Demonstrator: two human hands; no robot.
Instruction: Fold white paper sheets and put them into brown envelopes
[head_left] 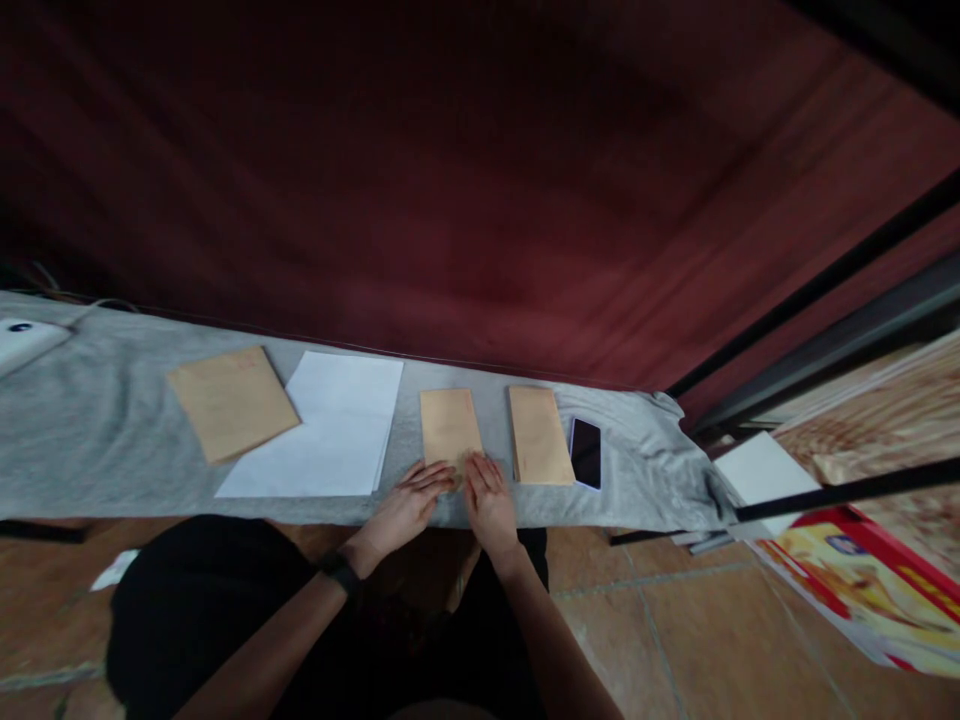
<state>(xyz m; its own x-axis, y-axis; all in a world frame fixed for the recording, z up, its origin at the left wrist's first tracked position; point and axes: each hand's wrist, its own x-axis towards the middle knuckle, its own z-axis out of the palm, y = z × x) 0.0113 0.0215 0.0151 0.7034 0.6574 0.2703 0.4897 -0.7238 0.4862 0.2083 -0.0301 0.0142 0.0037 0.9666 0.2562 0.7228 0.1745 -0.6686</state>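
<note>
A brown paper envelope (pixel 450 425) lies on the grey cloth in front of me, its long side pointing away. My left hand (pixel 412 500) rests on its near left corner, fingers stretched out and close together. At the near right corner, my right hand (pixel 489 498) lies with its fingers extended over the paper. Both hands cover the envelope's near end, so its edge there is mostly hidden. Just to the right is a stack of similar brown envelopes (pixel 540 435). Left of my hands are white paper sheets (pixel 337 425), partly under another pile of brown envelopes (pixel 236 405).
A dark-screened phone (pixel 586 453) lies beside the right stack. The narrow table has a grey cloth (pixel 90 420) and backs onto a dark red curtain (pixel 450 200). A white device (pixel 26 342) with a cable sits far left. A colourful box (pixel 862 580) stands at right, near black bars.
</note>
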